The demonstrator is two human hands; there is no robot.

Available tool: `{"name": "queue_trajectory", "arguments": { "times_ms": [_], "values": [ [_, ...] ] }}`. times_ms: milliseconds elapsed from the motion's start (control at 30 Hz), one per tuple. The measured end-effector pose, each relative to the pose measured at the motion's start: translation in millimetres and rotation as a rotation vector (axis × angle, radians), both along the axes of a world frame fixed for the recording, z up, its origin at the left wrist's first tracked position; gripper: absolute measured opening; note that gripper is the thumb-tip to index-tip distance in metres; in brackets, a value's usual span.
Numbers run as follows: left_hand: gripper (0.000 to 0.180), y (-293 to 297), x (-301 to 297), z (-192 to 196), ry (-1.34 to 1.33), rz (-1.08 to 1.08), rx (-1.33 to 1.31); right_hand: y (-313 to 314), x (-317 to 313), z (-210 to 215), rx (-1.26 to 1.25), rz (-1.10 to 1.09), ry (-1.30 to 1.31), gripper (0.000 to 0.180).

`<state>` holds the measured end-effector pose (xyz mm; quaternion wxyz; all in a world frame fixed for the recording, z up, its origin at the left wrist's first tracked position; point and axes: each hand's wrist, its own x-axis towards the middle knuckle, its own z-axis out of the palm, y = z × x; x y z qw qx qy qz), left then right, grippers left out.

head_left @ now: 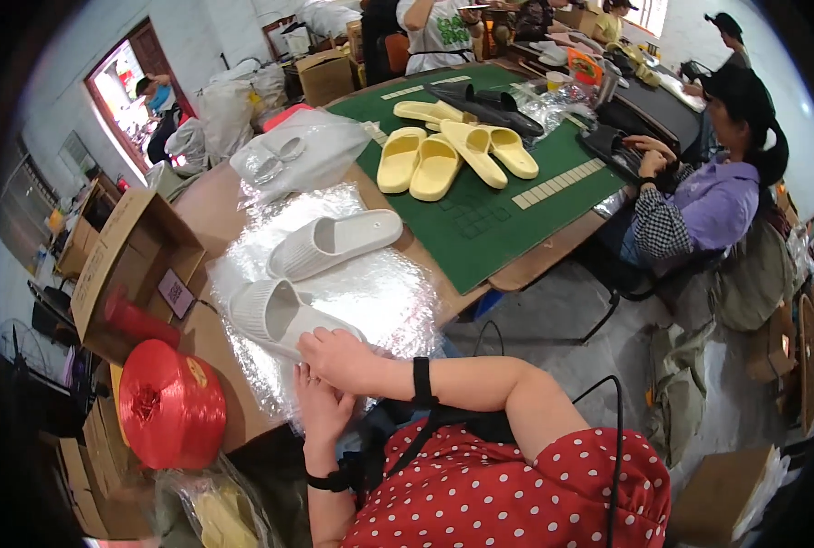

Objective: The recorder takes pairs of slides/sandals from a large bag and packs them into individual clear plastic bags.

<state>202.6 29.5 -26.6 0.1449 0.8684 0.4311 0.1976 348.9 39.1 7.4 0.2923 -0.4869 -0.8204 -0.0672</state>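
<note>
Two white ribbed slippers lie on a sheet of clear plastic point(379, 292) on the wooden table. The near slipper point(274, 315) is under my right hand point(338, 358), whose fingers rest on its heel end. My left hand point(320, 406) sits just below it at the table edge, palm up, fingers apart, touching the plastic. The far white slipper point(334, 242) lies apart, untouched, above the near one.
Several yellow slippers point(443, 151) and black slippers point(484, 102) lie on a green mat point(480, 224). A bag of packed white slippers point(293, 155) sits beyond. A red twine spool point(169, 402) and open cardboard box point(128, 256) stand left. A seated person point(708, 192) works at right.
</note>
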Motion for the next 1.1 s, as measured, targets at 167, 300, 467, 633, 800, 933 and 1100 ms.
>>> {"name": "queue_trajectory", "arguments": {
  "times_ms": [167,300,467,633,800,933,1100],
  "values": [
    [0.052,-4.7,-0.3,3.5,-0.039,0.024,0.086,-5.9,15.0,26.2,-0.001,0.029,0.049,0.035],
    [0.056,-4.4,0.3,4.9,-0.025,0.052,0.058,-17.8,23.7,23.6,0.065,0.005,0.045,0.043],
    [0.065,-4.1,-2.3,-3.0,0.021,0.042,0.126,-17.2,38.6,7.4,-0.15,0.052,0.015,0.046],
    [0.063,-7.3,-3.2,-1.6,-0.04,0.043,0.14,23.1,75.8,28.8,-0.144,-0.115,0.268,0.038],
    [0.064,-6.0,-1.3,0.4,0.012,0.049,0.126,101.3,105.9,9.0,0.079,-0.28,0.159,0.043],
    [0.064,-6.6,0.4,3.3,0.015,0.055,0.107,126.8,99.9,9.6,-0.187,-0.215,-0.058,0.036],
    [0.064,-6.1,-1.2,0.9,0.018,0.061,0.115,127.2,73.9,26.7,-0.152,-0.251,0.06,0.022]
  ]
}}
